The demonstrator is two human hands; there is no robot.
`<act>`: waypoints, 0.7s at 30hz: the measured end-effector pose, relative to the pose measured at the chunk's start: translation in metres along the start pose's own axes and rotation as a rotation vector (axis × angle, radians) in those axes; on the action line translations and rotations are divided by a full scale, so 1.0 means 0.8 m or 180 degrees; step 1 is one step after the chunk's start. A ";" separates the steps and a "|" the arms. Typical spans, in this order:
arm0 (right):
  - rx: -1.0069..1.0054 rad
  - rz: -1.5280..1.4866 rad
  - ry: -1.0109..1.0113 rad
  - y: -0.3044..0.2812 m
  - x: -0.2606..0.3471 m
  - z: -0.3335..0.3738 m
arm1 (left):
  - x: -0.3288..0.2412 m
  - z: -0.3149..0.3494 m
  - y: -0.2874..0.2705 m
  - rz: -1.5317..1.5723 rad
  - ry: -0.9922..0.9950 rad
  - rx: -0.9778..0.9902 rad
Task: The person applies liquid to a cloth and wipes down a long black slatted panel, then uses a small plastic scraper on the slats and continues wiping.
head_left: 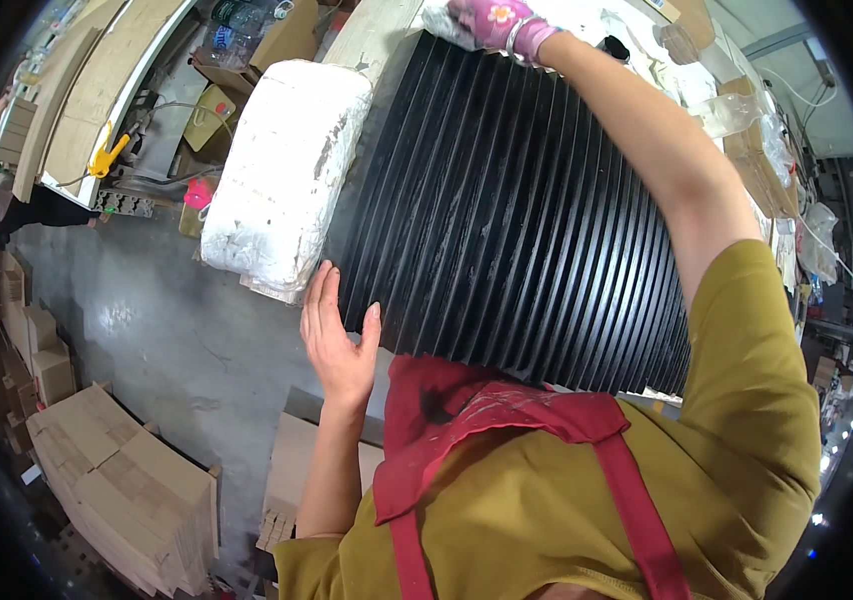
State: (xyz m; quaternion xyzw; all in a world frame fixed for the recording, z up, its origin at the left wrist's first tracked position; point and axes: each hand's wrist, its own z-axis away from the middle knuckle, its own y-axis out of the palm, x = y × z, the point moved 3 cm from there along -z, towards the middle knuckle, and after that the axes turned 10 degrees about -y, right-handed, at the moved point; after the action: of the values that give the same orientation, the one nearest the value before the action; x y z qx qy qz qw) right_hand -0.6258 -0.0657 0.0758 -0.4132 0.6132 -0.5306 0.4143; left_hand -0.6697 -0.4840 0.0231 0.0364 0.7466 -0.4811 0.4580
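Observation:
A wide black ribbed panel (507,200) lies in front of me, its ridges running from the near edge to the far edge. My right hand (500,22), in a pink glove with a flower on it, is at the panel's far left corner. Its fingers are closed on a crumpled whitish cloth (444,22), which is partly cut off by the view's edge. Bare and with the thumb apart, my left hand (340,335) rests at the panel's near left corner. Beside that hand and the panel's left edge lies a scuffed white block (292,165).
On the left, a bench holds a cardboard box with plastic bottles (232,35) and a yellow-handled tool (109,152). Stacked cardboard sheets (127,480) stand at lower left on the grey floor (187,330). A clear bottle (727,115) lies at far right. Another person stands at far left.

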 end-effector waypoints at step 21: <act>-0.1258 0.0812 -0.1169 0.013 0.182 0.106 | 0.035 0.043 0.015 0.0858 -0.0513 -0.0003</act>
State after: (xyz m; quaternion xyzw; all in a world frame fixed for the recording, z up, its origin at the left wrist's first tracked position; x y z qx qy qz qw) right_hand -0.5918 -0.2288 0.0475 -0.4946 0.6664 -0.2610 0.4932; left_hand -0.6572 -0.5142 -0.0094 0.0974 0.6960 -0.4163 0.5769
